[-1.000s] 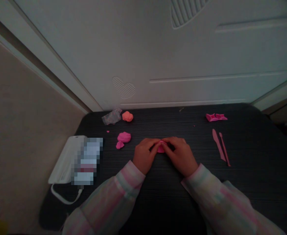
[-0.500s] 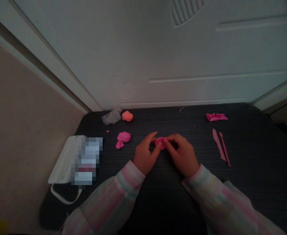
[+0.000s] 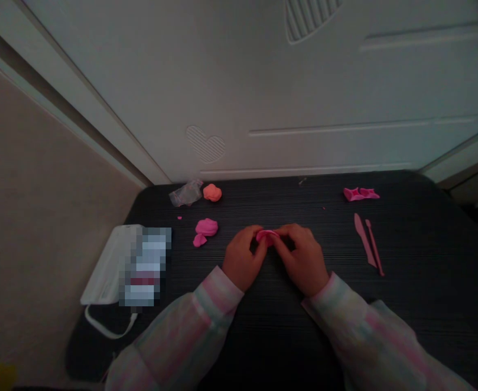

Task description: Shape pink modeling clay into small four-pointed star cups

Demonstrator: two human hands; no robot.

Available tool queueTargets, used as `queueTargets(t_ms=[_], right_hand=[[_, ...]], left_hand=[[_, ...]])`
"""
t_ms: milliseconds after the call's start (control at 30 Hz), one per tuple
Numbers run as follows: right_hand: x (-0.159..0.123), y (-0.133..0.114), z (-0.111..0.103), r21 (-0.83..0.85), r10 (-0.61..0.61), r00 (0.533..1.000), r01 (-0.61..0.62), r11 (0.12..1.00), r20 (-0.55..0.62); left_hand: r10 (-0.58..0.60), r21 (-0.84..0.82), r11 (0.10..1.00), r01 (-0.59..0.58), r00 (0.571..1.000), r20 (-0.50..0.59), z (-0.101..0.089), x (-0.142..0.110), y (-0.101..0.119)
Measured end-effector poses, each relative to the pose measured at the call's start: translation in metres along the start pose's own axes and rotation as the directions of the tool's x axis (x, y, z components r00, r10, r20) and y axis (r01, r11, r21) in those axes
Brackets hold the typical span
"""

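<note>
A small bright pink piece of modelling clay (image 3: 268, 235) is pinched between both hands above the middle of the table. My left hand (image 3: 244, 256) grips its left side, thumb in front and fingers behind. On the opposite side my right hand (image 3: 302, 256) holds it the same way. The piece looks thin and curved, its rim showing over the thumbs; the fingers hide part of it. Left of my left hand lies a larger pink clay lump (image 3: 207, 227) with a smaller pink bit (image 3: 199, 240) against it. Behind them sits an orange clay lump (image 3: 212, 193).
On the dark table (image 3: 263, 336), a clear plastic wrapper (image 3: 187, 193) lies at back left. A white power bank (image 3: 107, 266) and a blurred-out phone (image 3: 145, 266) with a cable are at left. At right are a pink clay knife (image 3: 364, 239), a thin stick tool (image 3: 375, 247) and pink shaped pieces (image 3: 360, 194).
The pink clay in my hands has tilted, showing its round face half a second ago and more of its rim now. My left fingers lifted off briefly, then closed on it again.
</note>
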State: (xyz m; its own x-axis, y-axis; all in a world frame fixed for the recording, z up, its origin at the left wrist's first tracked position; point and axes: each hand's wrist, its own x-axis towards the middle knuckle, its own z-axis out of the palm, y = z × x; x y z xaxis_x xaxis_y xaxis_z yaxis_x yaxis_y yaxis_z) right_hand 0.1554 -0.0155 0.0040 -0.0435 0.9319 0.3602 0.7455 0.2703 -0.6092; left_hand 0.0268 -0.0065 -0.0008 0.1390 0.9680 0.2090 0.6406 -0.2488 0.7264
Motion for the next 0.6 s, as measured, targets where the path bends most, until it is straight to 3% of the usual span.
queueTargets(t_ms=[233,467,600], right_hand=[[-0.0011,0.0035,0.0024,0.068,-0.055,0.998,0.055,0.996,0.003],[0.0003,0.0062,0.0027,-0.005,-0.114,0.993,0.114,0.993,0.043],[-0.0004,0.0039,0.0034,-0.002,-0.070,0.997,0.070,0.998,-0.010]], left_hand=[[0.023,-0.079,0.997,-0.017,0.997,0.071,-0.0028,0.0036,-0.0024],[0.039,-0.049,0.998,-0.040,0.999,-0.021,0.0004,0.0015,-0.0058],[0.011,-0.068,0.998,-0.014,0.999,-0.049,0.0004,0.0019,-0.0058]])
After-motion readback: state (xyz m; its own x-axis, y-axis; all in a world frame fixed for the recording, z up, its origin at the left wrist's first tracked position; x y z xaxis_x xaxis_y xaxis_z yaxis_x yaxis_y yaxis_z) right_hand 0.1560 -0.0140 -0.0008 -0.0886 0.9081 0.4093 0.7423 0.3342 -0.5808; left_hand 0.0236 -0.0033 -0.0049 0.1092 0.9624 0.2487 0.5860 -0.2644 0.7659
